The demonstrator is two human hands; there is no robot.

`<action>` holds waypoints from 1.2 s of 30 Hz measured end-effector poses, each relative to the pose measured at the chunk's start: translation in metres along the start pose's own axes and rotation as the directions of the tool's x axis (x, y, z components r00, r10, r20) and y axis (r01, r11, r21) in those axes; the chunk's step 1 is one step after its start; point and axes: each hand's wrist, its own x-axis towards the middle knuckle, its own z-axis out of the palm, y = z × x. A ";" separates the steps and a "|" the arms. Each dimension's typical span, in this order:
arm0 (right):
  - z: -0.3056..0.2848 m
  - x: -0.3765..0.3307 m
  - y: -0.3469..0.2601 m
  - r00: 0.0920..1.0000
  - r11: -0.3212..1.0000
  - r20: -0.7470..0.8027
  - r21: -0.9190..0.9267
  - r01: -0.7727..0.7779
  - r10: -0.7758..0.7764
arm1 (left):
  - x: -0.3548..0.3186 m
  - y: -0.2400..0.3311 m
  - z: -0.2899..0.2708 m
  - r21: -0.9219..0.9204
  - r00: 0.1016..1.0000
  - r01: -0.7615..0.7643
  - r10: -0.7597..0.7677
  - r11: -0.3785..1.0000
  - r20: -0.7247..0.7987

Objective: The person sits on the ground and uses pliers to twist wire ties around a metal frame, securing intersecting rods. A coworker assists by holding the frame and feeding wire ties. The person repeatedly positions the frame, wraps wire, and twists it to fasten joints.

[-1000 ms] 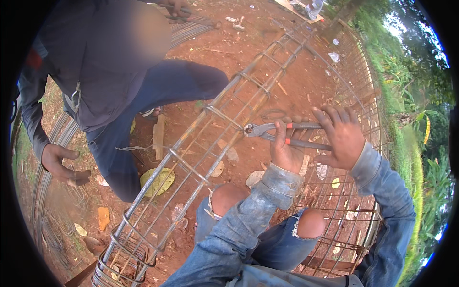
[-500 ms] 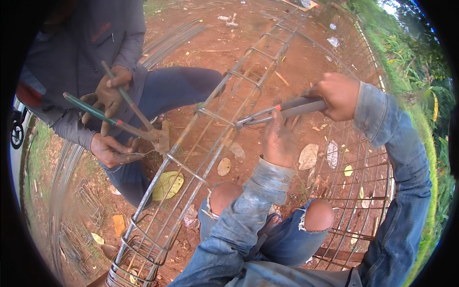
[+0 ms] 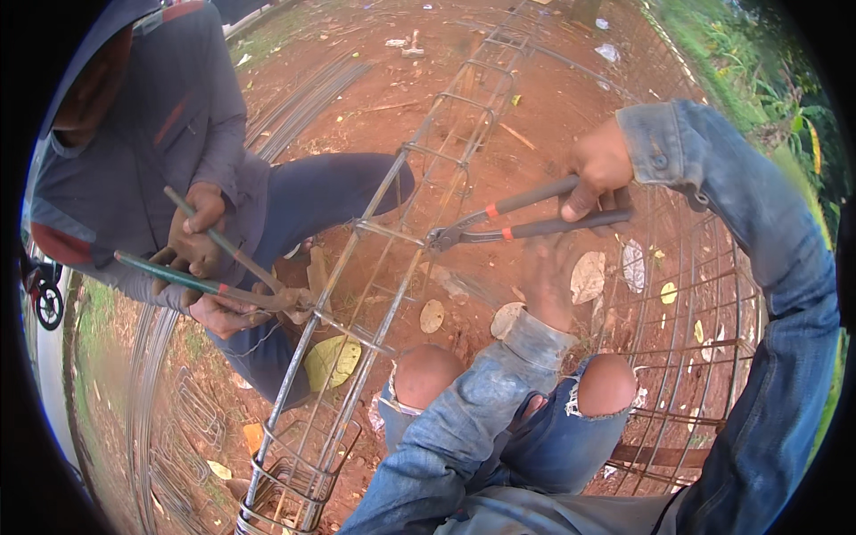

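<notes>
My right hand (image 3: 602,169) is closed around the long dark handles of a pair of pincers (image 3: 448,235). Orange-red bands mark both handles, which stand apart in a V. The pincers' jaws meet a long rebar cage (image 3: 390,233) at one of its cross ties; what they bite on is too small to make out. Below the handles, my left hand (image 3: 546,281) is smeared by motion, apart from the tool. Across the cage, a co-worker's hands (image 3: 203,223) hold green-handled pincers (image 3: 165,272), their jaws close to the cage's far side.
A mesh of steel bars (image 3: 664,392) lies to my right. Loose rods (image 3: 312,98) lie on red soil at the back left, and bent stirrups (image 3: 201,406) at the front left. Dry leaves (image 3: 332,361) and plastic scraps are scattered around. My bent knees sit close to the cage.
My left hand has moved down and away from the pincers. The handles have spread wider apart. My right hand has shifted slightly, and the whole view has tilted a little.
</notes>
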 end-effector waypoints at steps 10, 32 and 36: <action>0.043 0.014 0.037 0.848 0.883 -0.471 -0.470 -0.007 -0.244 | 0.028 0.053 0.015 -0.240 0.959 -0.189 0.125 0.952 -0.255; 0.081 0.015 0.073 0.712 0.804 -0.378 -0.337 0.489 -0.591 | 0.010 0.053 0.028 -0.399 0.992 -0.073 0.026 0.914 -0.122; 0.130 0.014 0.057 0.597 0.785 -0.554 -0.576 0.229 -0.581 | 0.005 0.061 0.039 -0.210 0.942 -0.001 -0.069 0.978 -0.329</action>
